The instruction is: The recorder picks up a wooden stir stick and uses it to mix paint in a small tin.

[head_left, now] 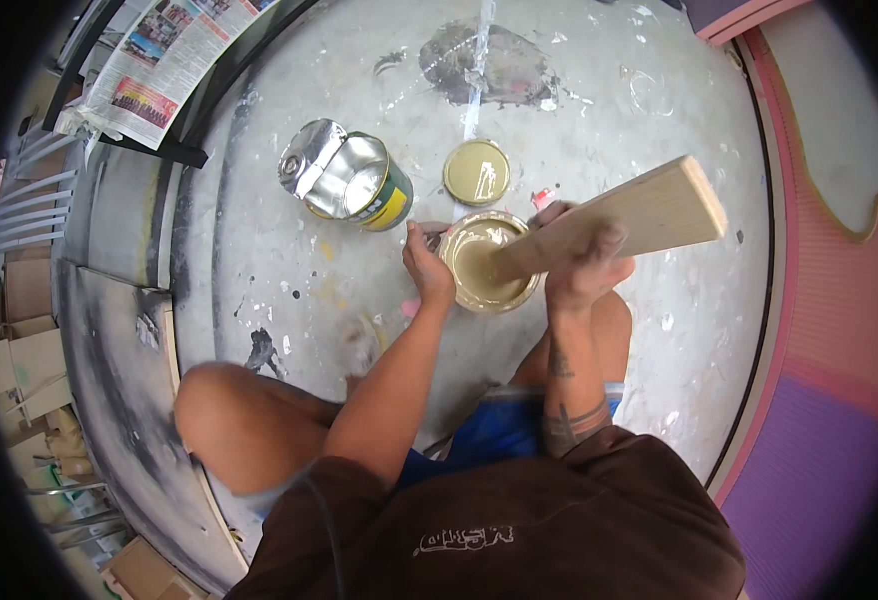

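Observation:
Between my knees stands a round can of beige paint (479, 262), its top off. My left hand (429, 265) is pressed to the can's left side, fingers curved around its wall. In my right hand (589, 270) is a flat wooden board (654, 208), gripped partway along. The board slants, its lower end dipped in the paint and its broad end pointing up to the right. Just beyond the can lies a round lid (477, 172) smeared with beige paint. To the left stands an opened metal tin (364, 185) with a green and yellow side and its cut top folded back.
Newspaper (164, 65) covers a dark-framed surface at the upper left. Below it are a grey slatted rack (34, 195) and a paint-stained board (119, 370). Pink and purple panels (829, 450) line the right side. The grey floor (339, 80) bears paint spots.

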A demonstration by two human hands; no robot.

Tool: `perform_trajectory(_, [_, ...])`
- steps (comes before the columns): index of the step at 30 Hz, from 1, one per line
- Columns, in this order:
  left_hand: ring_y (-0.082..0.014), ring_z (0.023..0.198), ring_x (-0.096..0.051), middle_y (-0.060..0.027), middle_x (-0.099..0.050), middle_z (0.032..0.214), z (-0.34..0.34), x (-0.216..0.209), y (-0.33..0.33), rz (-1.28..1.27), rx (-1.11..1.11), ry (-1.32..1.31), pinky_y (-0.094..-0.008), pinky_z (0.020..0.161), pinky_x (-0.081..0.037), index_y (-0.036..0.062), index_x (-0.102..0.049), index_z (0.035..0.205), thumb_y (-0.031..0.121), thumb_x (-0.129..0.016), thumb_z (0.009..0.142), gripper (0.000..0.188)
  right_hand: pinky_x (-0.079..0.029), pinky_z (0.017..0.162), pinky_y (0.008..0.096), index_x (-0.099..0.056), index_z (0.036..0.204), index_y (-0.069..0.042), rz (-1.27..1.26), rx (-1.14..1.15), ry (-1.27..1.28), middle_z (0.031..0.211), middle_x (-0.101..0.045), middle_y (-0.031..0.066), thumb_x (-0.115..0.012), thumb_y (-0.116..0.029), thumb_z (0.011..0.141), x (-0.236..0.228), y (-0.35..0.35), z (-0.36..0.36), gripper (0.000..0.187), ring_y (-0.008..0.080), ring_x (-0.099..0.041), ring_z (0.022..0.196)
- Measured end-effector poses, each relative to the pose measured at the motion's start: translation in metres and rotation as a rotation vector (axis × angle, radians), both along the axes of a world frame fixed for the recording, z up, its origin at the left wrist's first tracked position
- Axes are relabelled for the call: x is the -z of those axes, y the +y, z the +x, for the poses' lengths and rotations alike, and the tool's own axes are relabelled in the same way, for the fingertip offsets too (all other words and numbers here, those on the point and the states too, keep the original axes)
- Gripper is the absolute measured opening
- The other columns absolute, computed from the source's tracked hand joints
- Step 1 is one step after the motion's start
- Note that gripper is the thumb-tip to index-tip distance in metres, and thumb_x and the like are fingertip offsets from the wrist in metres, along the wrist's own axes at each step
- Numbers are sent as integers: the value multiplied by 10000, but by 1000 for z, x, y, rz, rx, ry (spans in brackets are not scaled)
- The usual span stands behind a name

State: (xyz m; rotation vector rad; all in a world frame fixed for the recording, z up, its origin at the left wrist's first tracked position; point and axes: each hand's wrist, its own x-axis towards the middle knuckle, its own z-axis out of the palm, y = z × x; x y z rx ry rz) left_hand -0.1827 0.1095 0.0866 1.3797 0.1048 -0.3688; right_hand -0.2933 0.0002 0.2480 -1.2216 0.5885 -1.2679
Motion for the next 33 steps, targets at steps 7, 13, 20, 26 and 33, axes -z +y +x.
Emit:
perform_trajectory(7, [-241,822,-641,-166,-680,869,-6,-2,-4,-57,9,38,-353,821,-515,-61,-632,884,476,-316,1063,648,-527,569,325,-697,800,21,-174,84,251,676,-689,79,-517,-464,1038,47,15,9,570,181,-662,603])
perform_trajectory(13, [-242,820,-642,-160,-677,861,-5,-1,-6,0,71,34,-347,816,-518,-73,-640,898,487,-350,1053,650,-537,572,339,-681,827,65,-80,175,198,691,-688,134,-524,-491,1028,30,8,8,612,212,-663,603])
perform_trajectory(20, [-251,776,-642,-155,-684,869,0,-4,-3,34,6,68,-357,801,-517,-60,-654,877,486,-387,1036,628,-549,549,341,-639,859,92,-85,142,78,680,-673,170,-515,-582,1007,1,12,9,701,231,-664,593])
perform_trajectory(26, [-251,777,-656,-151,-694,835,-6,-2,-13,72,68,27,-353,781,-527,-67,-672,854,492,-414,1029,640,-543,572,354,-651,817,59,-181,465,346,677,-674,136,-508,-584,1013,80,10,13,687,219,-676,634])
perform_trajectory(33, [-289,766,-653,-173,-703,819,3,17,-5,147,26,-69,-395,775,-510,-69,-689,841,457,-419,1033,621,-554,585,332,-657,871,76,-58,253,48,685,-686,138,-520,-460,1038,12,16,10,578,194,-669,620])
